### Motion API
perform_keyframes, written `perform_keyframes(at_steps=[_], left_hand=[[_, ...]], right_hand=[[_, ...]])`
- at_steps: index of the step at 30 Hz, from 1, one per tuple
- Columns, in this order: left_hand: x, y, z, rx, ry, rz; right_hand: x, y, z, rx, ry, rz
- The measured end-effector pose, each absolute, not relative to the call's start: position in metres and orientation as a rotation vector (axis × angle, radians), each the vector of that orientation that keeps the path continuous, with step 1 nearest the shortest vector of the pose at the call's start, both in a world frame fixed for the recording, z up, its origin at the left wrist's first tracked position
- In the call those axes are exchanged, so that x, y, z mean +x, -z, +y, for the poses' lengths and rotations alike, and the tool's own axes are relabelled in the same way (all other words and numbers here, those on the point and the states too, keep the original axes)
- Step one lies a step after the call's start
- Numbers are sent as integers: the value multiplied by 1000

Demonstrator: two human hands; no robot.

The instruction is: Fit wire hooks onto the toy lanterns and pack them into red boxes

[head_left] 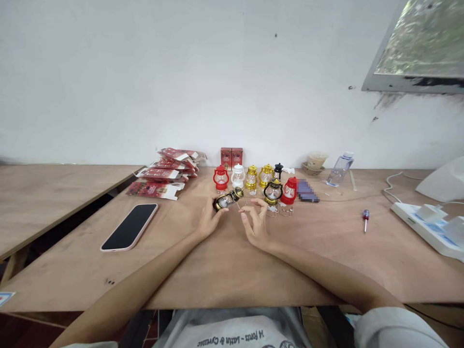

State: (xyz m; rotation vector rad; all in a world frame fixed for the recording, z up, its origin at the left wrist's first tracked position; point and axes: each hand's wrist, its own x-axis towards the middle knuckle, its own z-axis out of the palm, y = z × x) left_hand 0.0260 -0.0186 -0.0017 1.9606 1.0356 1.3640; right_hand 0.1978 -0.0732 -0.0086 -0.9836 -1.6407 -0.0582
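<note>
**Two hands at a small lantern on a wooden table**

The left hand [209, 218] is closed around a small black and gold lantern [227, 198], which it holds tilted on its side just above the table [224, 270]. The right hand [256, 223] sits just beside it, thumb and forefinger pinched on a thin wire piece [242, 205] that reaches toward the lantern, the other fingers loosely curled. Both forearms rest on the table.

Directly behind the hands stands a row of little lanterns: red [221, 179], white [238, 176], two gold ones [251, 178] and a small black one [278, 171]. In front of that row, near the right hand, stand another black and gold lantern [273, 192] and a second red one [289, 190], with loose wire pieces [280, 210] lying before them.

To the left lies a pile of flattened red boxes [167, 173], and two upright red boxes [231, 158] stand against the wall. A phone [130, 226] lies face up well to the left. On the right are a water bottle [340, 169], a cup [316, 160] and a small screwdriver [366, 219].
</note>
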Motion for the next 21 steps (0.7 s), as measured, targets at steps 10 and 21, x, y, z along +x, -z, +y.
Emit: perform_keyframes(at_steps=[10,21], left_hand=[[39,10,-19,1835,-1347,858],[46,5,-24,2155,-1059,752]], right_hand=[[201,10,-74,-888,79,-1767],[203,18,-41,-936,-862,-1292]])
